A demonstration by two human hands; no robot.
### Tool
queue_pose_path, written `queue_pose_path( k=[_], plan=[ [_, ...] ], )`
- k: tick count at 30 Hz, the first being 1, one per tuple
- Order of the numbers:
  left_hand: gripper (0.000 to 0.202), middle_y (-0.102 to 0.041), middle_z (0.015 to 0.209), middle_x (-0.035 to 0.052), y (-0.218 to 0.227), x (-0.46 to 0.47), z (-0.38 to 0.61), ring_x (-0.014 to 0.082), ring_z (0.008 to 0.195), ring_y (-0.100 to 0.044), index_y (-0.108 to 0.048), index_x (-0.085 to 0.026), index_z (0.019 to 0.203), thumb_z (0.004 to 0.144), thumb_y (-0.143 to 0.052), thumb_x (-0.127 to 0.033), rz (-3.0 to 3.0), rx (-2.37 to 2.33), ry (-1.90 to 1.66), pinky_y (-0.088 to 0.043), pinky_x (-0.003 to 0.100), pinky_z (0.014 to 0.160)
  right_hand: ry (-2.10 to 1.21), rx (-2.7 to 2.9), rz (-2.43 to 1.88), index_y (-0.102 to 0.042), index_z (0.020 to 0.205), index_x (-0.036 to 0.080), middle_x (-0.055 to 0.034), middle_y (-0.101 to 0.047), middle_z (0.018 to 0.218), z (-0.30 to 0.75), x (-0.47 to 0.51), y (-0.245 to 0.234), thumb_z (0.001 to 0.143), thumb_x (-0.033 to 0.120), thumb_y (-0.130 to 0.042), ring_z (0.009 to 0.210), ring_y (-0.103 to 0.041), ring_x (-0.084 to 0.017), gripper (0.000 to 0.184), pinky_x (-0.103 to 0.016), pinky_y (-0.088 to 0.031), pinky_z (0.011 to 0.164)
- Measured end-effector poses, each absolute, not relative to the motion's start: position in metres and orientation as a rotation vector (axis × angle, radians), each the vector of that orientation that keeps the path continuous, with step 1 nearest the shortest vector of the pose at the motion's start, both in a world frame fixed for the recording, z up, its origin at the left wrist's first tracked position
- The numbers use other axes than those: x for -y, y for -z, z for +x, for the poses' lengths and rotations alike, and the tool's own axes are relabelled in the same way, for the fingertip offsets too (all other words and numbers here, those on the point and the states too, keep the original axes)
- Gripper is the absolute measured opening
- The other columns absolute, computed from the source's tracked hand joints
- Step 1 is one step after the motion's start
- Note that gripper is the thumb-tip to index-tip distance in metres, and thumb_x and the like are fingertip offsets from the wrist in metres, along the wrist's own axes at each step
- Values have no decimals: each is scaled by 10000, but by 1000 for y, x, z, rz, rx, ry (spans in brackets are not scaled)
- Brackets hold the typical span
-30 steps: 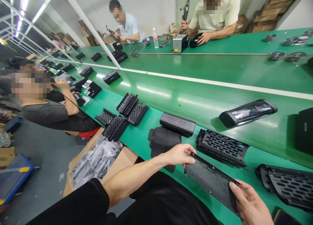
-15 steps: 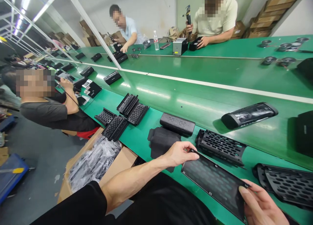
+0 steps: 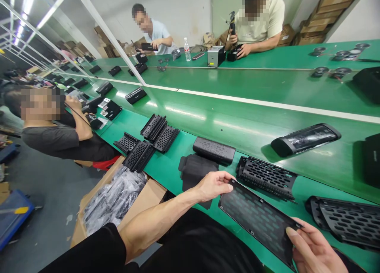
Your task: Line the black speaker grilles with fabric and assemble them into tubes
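**Slotted panel between my two hands, an open carton of plastic-wrapped stuff beside me**

I hold the slotted black panel [image 3: 257,219] at its two ends: my left hand [image 3: 215,186] pinches the far corner between thumb and fingers, my right hand [image 3: 314,241] grips the near end. It is in front of me at the near edge of the green tabletop [image 3: 169,166], and its slots show through a thin dark layer.

To my left, beside the tabletop's edge, an open cardboard carton [image 3: 147,197] is heaped with crumpled clear plastic [image 3: 115,201]; I make out dark shapes inside the wrapping but can't tell what they are. My forearm hides part of the carton.

Just past the panel lies a pile of slotted covers [image 3: 267,178], with dark sheets [image 3: 196,168] by my left hand. Across the belt stands a clear bottle [image 3: 187,50] with a red-and-white label; how full it is, I can't tell. Brown cardboard [image 3: 329,13] is stacked behind, whatever it holds hidden from me.
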State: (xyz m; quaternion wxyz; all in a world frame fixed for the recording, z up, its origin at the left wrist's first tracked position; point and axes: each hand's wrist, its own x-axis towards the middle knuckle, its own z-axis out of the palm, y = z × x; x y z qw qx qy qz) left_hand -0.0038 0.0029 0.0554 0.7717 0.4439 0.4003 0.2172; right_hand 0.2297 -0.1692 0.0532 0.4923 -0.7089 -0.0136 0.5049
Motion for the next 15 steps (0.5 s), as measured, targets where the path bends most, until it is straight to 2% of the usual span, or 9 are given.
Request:
queue_pose_path(
  k=[2, 8, 12, 15],
  plan=[
    [465, -656, 876, 14, -56, -3, -3, 100, 744, -554, -728, -133, 1037, 691, -889, -400, 960, -876, -486, -415, 246, 729, -1230, 53, -1724, -688, 1151, 316, 43, -482, 747, 231, 170, -52, 526, 522, -988, 581, -416, -88, 723, -155, -458, 507],
    [470, -644, 873, 17, -52, -4, -4, 97, 736, -542, -730, -136, 1052, 717, -886, -427, 941, -848, -492, -398, 238, 702, -1226, 47, -1730, -684, 1184, 320, -16, -613, 910, 234, 172, -52, 508, 549, -984, 802, -606, -173, 774, -170, -535, 621],
    [516, -668, 980, 46, -50, -4, -9, 136, 867, -593, -730, -158, 1136, 709, -908, -386, 893, -768, -500, -454, 265, 820, -1221, 28, -1720, -682, 1170, 328, -29, -643, 950, 233, 170, -55, 469, 564, -991, 843, -622, -192, 802, -177, -549, 649],
    [523, -654, 1017, 48, -52, -4, -12, 137, 922, -584, -734, -173, 1181, 723, -913, -353, 894, -732, -522, -451, 263, 872, -1194, 38, -1729, -687, 1161, 322, -11, -610, 883, 231, 169, -57, 487, 562, -985, 740, -564, -145, 775, -149, -518, 600]
  ],
)
